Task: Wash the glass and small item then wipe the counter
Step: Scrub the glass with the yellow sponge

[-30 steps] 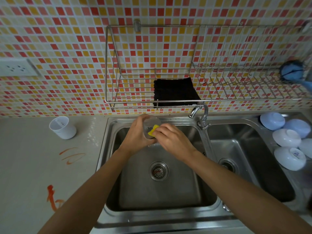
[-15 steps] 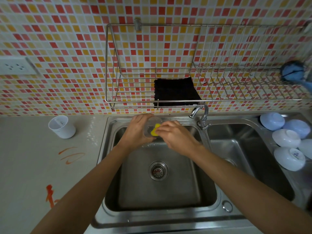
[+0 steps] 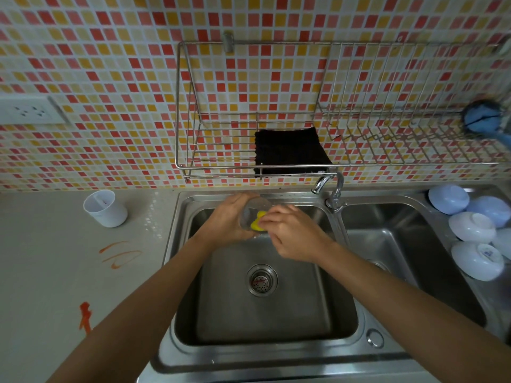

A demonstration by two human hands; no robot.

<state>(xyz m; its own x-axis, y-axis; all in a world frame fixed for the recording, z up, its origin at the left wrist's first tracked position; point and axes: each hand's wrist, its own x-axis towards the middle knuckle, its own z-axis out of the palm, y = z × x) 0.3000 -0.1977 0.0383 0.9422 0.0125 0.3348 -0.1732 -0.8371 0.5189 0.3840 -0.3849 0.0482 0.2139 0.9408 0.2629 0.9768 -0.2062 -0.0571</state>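
- Head view, surroundings: a grey desk [image 3: 49,272] is seen at the left of the frame, marked with orange smears [image 3: 120,255] at mid-left and a second orange stain [image 3: 85,316] lower down.
- A white cup [image 3: 104,208] is stood upright on the desk near the wall, well apart from the sink; what it holds cannot be told.
- A white wall socket [image 3: 29,110] is fixed to the mosaic tiles at the upper left.
- A wire rack [image 3: 221,167] is mounted on the wall across the upper middle and right; a black cloth [image 3: 290,150] is laid in it, just above the tap [image 3: 330,186].
- A blue brush-like item [image 3: 482,117] is seen at the rack's right end, blurred.
- Several white bowls [image 3: 475,244] are turned upside down at the right edge, beside the right basin [image 3: 409,244].
- Containers: the left basin [image 3: 262,313] of the steel sink is shown with only its drain strainer [image 3: 261,280] at the bottom.
- The glass [image 3: 255,210] is held above the far end of the left basin, tilted with its mouth toward the right; the grip of the left hand [image 3: 228,221] is wrapped round it.
- A yellow sponge [image 3: 257,222] is pinched in the grip of the right hand [image 3: 296,234] and pressed into the mouth of the glass.
- The near part of both basins is crossed by the two forearms.
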